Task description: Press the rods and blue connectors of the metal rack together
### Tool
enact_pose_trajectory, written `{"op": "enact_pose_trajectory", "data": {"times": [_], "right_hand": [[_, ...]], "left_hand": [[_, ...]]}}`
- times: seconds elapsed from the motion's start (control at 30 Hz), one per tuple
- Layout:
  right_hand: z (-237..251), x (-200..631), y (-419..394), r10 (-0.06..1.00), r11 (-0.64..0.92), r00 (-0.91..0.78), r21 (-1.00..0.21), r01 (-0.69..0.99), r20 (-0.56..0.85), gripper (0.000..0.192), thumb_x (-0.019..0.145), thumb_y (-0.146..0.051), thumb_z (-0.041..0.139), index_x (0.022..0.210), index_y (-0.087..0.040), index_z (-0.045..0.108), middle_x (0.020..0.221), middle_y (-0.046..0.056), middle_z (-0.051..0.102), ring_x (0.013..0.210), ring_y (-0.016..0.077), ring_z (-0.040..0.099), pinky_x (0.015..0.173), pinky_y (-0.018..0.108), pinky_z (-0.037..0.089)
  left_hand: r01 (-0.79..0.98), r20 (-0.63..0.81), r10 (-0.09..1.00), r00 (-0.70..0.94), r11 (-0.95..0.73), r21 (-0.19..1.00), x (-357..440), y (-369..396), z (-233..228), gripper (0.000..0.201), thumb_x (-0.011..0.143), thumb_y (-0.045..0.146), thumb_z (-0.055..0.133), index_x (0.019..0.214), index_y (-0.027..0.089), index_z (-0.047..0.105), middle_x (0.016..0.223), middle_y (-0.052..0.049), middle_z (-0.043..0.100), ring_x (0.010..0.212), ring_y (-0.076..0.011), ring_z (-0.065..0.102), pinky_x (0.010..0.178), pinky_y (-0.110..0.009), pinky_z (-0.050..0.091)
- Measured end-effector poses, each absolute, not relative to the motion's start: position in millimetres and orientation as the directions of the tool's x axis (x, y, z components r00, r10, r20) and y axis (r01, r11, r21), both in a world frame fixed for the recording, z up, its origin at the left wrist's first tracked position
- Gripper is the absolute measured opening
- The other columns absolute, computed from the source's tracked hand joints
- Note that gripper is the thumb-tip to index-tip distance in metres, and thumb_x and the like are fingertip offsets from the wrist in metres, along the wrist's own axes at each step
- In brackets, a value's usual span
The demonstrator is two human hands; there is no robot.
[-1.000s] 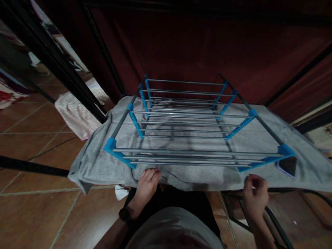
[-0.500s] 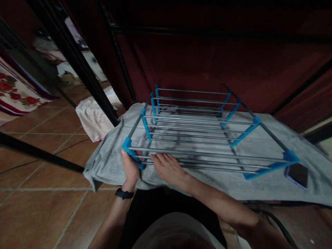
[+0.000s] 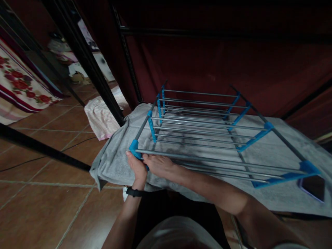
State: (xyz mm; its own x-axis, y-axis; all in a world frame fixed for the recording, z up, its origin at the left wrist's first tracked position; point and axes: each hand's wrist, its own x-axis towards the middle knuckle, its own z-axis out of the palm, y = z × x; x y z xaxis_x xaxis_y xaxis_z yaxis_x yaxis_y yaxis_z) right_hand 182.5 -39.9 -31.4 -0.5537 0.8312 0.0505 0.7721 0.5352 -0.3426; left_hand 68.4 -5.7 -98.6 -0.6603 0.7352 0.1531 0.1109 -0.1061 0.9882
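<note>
A shoe rack (image 3: 220,161) of thin grey metal tubes and blue plastic side pieces lies on a grey towel (image 3: 114,155). My left hand (image 3: 137,167) is wrapped round the blue side piece (image 3: 134,147) at the rack's near left corner, thumb on its outer face. Close beside it, my right hand (image 3: 159,165) grips the near tubes where they meet that piece, with its fingertips partly hidden. The far right of the near edge ends in another blue side piece (image 3: 310,168).
A phone (image 3: 312,187) lies on the towel by the rack's right corner. Black metal posts (image 3: 88,58) and a dark red cloth (image 3: 207,62) stand around it. On the tiled floor lie a striped cloth (image 3: 103,116) and a thin cable (image 3: 70,147).
My right hand has slid left along the tubes, up against my left hand at the corner piece. The whole view has shifted, so the rack appears a little farther right.
</note>
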Motion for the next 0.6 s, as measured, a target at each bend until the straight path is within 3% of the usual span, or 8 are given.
{"op": "enact_pose_trajectory", "data": {"times": [0.2, 0.47, 0.6], "right_hand": [[-26.4, 185.0, -38.5, 0.831, 0.535, -0.553, -0.351, 0.768, 0.056, 0.034, 0.104, -0.028, 0.032, 0.128, -0.015, 0.052, 0.113, 0.011, 0.07, 0.092, 0.0226, 0.068, 0.078, 0.037, 0.054], [-25.8, 191.9, -32.4, 0.805, 0.513, -0.593, -0.517, 0.685, 0.014, 0.031, 0.102, -0.033, 0.04, 0.124, -0.019, 0.057, 0.111, 0.007, 0.071, 0.095, 0.0206, 0.067, 0.079, 0.033, 0.053], [-29.5, 189.7, -39.5, 0.822, 0.513, -0.569, -0.443, 0.735, 0.007, 0.041, 0.102, -0.037, 0.039, 0.136, -0.016, 0.049, 0.099, 0.008, 0.074, 0.085, 0.0226, 0.069, 0.075, 0.035, 0.052]], "left_hand": [[0.09, 0.154, 0.746, -0.647, -0.126, 0.988, 71.9, -4.8, -89.2, 0.055, 0.096, 0.059, 0.027, 0.086, 0.017, 0.061, 0.077, -0.003, 0.059, 0.074, -0.0172, 0.052, 0.083, -0.034, 0.048], [0.158, 0.16, 0.772, -0.615, -0.078, 0.984, 69.8, -5.9, -88.6, 0.054, 0.097, 0.057, 0.025, 0.084, 0.017, 0.059, 0.073, -0.003, 0.056, 0.07, -0.0171, 0.048, 0.08, -0.035, 0.048], [0.13, 0.151, 0.799, -0.582, -0.092, 0.987, 67.0, -7.4, -91.1, 0.052, 0.095, 0.062, 0.031, 0.079, 0.019, 0.056, 0.066, 0.0, 0.049, 0.063, -0.0155, 0.044, 0.069, -0.032, 0.047]]}}
